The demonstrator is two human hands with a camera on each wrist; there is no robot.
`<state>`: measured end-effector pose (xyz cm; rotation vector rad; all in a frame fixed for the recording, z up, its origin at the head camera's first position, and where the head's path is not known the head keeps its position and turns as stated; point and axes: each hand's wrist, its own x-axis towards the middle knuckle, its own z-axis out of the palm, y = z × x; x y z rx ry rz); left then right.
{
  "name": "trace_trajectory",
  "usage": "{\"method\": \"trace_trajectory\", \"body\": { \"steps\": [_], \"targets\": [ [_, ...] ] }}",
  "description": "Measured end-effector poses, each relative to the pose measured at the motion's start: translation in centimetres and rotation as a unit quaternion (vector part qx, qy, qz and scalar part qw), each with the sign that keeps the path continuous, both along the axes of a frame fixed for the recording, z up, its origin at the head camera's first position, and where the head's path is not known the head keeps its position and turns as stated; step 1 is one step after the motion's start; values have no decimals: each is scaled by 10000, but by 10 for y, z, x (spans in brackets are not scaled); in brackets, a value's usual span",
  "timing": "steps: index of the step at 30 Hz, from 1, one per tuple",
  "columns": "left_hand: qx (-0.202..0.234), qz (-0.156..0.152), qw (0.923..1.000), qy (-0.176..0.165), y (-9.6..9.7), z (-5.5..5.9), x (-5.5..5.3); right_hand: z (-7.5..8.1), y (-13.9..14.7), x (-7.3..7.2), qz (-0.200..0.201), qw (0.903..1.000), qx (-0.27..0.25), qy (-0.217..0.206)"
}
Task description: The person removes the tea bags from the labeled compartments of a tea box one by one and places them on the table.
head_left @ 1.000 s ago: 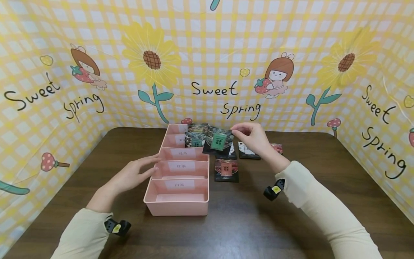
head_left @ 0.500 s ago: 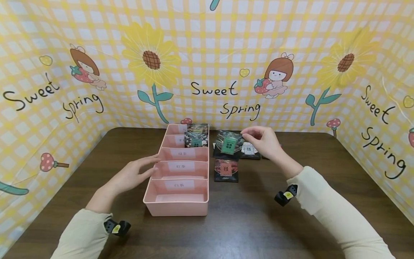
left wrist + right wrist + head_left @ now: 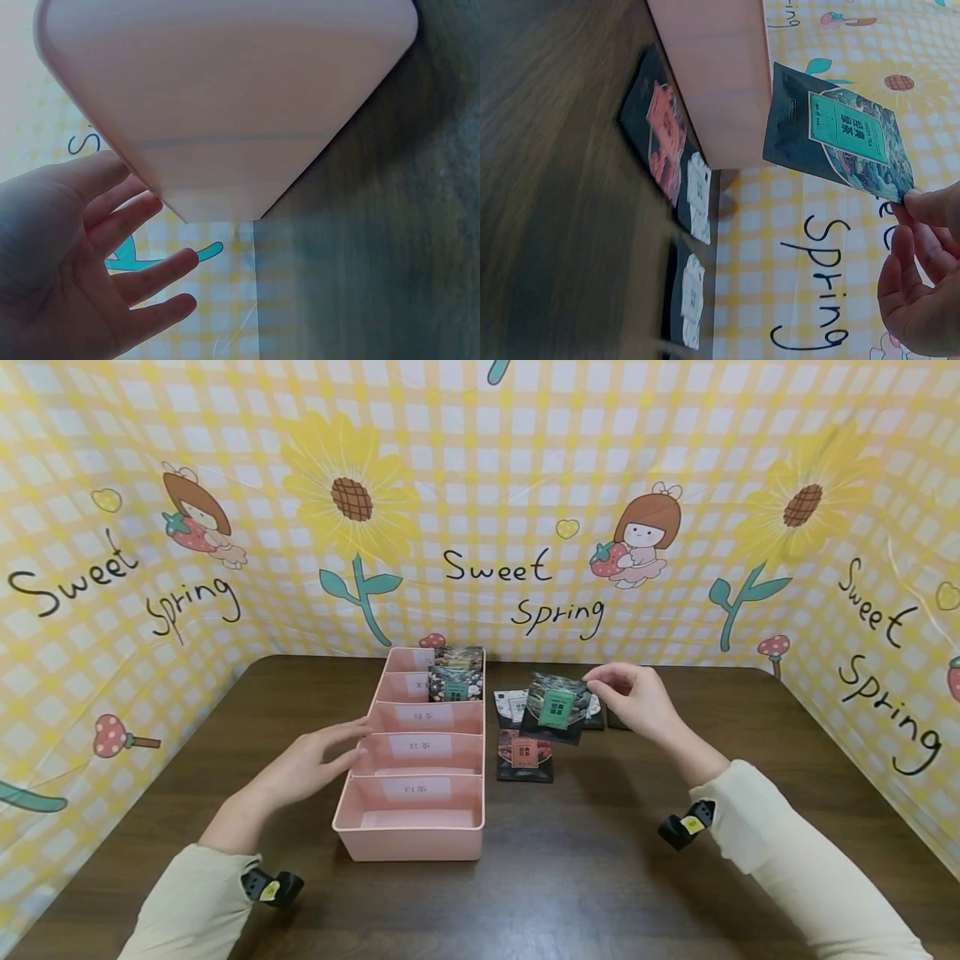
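Brown wood grain is shown by the surface (image 3: 585, 877), where a pink five-compartment box (image 3: 408, 843) is touched along its left side by the left hand (image 3: 303, 764), fingers spread. To its right, a green tea sachet (image 3: 555, 708) is held raised; being probably light, thin and pliable, it is best taken by an edge. Its upper corner is pinched in a narrow thumb-and-finger grip by the right hand (image 3: 637, 697).

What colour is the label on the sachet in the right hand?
The label is green, clearest in the right wrist view.
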<state>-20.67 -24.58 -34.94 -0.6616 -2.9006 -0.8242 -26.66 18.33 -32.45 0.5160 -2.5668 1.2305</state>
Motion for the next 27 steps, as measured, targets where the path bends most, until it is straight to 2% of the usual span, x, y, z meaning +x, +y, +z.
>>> {"method": "trace_trajectory", "body": {
  "steps": [10, 17, 27],
  "targets": [
    [37, -19, 10000, 35, 0, -1, 0, -8, 17, 2, -84, 9996, -85, -274],
    [21, -30, 10000, 31, 0, 0, 0, -14, 29, 3, -1, 9993, -51, -378],
    [33, -26, 10000, -29, 0, 0, -1, -27, 47, -7, 83, 9981, 302, -522]
  ]
}}
